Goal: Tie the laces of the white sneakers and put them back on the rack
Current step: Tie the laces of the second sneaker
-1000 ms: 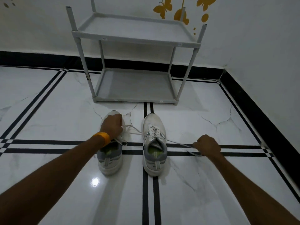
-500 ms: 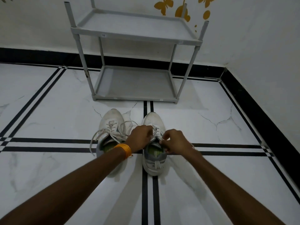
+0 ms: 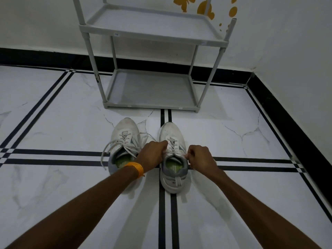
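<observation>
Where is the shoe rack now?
Head view, top centre: the shoe rack stands by the back wall, just beyond the left sneaker and right sneaker.

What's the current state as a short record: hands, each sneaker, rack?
left hand: pinches white laces of the right-side white lace-up sneaker
right hand: pinches the same laces near the grey collar
left-side white lace-up sneaker: on the floor, loose lace ends untied
grey plastic two-shelf rack: beyond the toes, holds no sneaker
stage: right-side knot under way; nothing racked
</observation>
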